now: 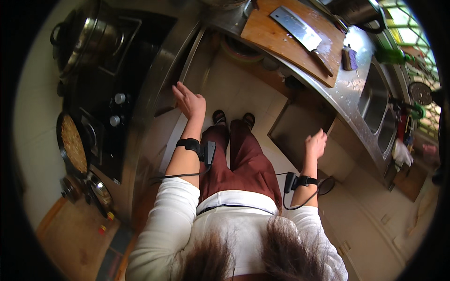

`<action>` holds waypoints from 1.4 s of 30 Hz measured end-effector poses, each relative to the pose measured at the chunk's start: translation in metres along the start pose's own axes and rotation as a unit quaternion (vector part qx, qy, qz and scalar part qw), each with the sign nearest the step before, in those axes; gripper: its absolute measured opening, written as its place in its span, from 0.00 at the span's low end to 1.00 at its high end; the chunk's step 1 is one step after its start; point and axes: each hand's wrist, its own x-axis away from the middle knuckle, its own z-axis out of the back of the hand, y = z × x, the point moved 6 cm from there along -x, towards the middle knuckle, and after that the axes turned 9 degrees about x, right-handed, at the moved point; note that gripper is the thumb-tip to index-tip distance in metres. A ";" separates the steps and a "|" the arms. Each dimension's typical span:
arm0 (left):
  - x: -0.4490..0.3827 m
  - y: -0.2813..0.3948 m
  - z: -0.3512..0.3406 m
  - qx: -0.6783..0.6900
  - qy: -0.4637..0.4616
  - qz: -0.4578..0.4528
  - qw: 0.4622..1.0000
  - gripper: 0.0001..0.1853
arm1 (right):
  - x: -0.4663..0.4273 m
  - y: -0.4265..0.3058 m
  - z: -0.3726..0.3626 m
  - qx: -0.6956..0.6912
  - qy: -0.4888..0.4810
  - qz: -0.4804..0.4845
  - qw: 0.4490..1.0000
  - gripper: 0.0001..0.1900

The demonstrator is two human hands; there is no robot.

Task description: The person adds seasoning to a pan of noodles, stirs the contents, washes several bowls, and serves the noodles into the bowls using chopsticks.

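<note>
My left hand (190,102) is raised beside the front edge of the gas stove, holding nothing, its fingers extended and slightly apart. On the other side my right hand (316,144) hangs in front of the sink counter, fingers partly curled; whether they are closed is not clear, and no object shows in it. A cleaver (297,30) with a wooden handle lies on the wooden cutting board (258,26), with wet scraps around it. A frying pan (74,144) on the stove's near burner holds a flat layer of browned food.
A lidded steel pot (82,38) stands on the far burner of the black stove (140,66). Beside the board are a purple sponge (350,58) and a double sink (373,102). An open cabinet door (299,123) juts out below the counter (346,95).
</note>
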 end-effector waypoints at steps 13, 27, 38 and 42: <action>0.059 -0.001 -0.145 0.238 -0.103 0.024 0.965 0.28 | -0.087 -0.292 -0.087 -0.753 -0.375 -0.043 0.540 0.19; 0.085 -0.031 -0.269 0.385 -0.152 0.085 0.907 0.17 | -0.184 -0.353 -0.114 -0.772 -0.426 0.090 0.463 0.08; 0.038 -0.031 -0.284 0.428 -0.119 0.088 0.891 0.16 | -0.213 -0.400 -0.051 -0.759 -0.259 0.191 0.566 0.32; 0.032 -0.029 -0.294 0.452 -0.108 0.091 0.881 0.16 | -0.219 -0.410 -0.033 -0.740 -0.266 0.185 0.590 0.34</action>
